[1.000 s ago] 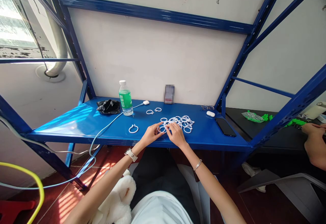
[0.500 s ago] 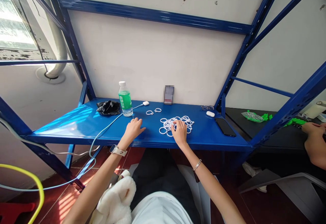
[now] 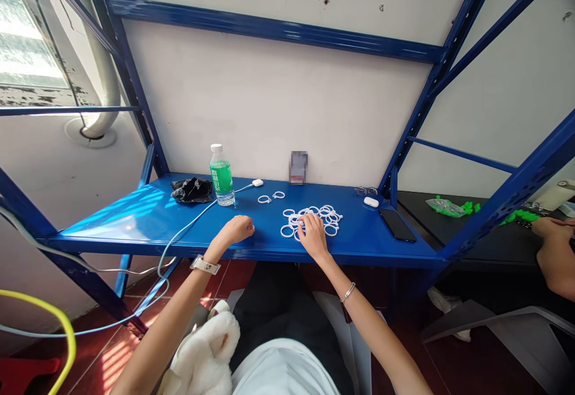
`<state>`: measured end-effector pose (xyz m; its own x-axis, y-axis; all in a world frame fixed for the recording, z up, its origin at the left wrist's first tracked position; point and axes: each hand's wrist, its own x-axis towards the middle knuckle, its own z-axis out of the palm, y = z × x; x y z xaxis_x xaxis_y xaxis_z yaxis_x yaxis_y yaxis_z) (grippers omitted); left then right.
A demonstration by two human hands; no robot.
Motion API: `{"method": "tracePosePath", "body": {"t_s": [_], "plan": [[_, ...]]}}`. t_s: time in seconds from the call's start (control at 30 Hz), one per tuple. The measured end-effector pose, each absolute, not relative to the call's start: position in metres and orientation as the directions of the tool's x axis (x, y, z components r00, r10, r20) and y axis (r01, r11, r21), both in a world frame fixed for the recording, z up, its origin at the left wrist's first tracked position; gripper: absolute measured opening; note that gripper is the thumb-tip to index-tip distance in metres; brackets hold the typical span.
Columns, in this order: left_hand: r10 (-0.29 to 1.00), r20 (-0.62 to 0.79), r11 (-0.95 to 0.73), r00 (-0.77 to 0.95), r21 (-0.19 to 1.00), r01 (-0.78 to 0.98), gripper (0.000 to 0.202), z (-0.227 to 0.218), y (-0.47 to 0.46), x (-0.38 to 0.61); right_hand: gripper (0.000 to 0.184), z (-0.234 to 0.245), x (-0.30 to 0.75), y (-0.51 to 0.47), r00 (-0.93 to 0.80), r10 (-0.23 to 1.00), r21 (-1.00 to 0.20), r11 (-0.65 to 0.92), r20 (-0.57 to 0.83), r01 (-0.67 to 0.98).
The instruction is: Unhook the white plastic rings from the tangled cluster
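My right hand rests on a pile of white plastic rings, its fingers slightly apart and bent down onto them. No ring shows clearly gripped, and the palm hides part of the pile. To the left, my left hand is curled into a loose fist above the front of the blue tabletop. Nothing shows in that fist. Two separate rings, a left one and a right one, lie behind the pile near the middle of the table.
Left of the rings stand a water bottle, a black plastic bag and a pale cable. A phone leans on the wall. On the right are glasses, a white case and a black phone. Another person's hands work beyond.
My left hand has curled from spread fingers into a fist and drawn slightly toward me. My right hand has shifted a little left on the pile.
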<state>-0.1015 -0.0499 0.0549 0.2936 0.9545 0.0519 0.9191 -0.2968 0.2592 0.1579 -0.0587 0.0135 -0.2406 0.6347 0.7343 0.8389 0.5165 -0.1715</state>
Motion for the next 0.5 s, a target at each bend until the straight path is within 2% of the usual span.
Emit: {"method": "tracePosePath", "body": {"t_s": [0.13, 0.27, 0.4, 0.5], "plan": [[0.877, 0.09, -0.437, 0.472, 0.56, 0.704, 0.024, 0.065, -0.056, -0.093, 0.021, 0.015, 0.157, -0.061, -0.301, 0.614, -0.143, 0.568, 0.73, 0.811], [0.817, 0.144, -0.421, 0.559, 0.811, 0.406, 0.032, 0.068, -0.061, -0.083, 0.023, 0.017, 0.157, -0.064, -0.407, 0.564, -0.097, 0.66, 0.719, 0.745], [0.813, 0.129, -0.268, 0.568, 0.949, 0.168, 0.036, 0.058, -0.059, -0.071, 0.034, 0.019, 0.158, -0.066, -0.499, 0.512, -0.039, 0.724, 0.699, 0.688], [0.815, 0.099, -0.133, 0.571, 0.991, 0.018, 0.036, 0.045, -0.056, -0.061, 0.035, 0.018, 0.158, -0.065, -0.523, 0.512, -0.036, 0.737, 0.682, 0.675]]}}
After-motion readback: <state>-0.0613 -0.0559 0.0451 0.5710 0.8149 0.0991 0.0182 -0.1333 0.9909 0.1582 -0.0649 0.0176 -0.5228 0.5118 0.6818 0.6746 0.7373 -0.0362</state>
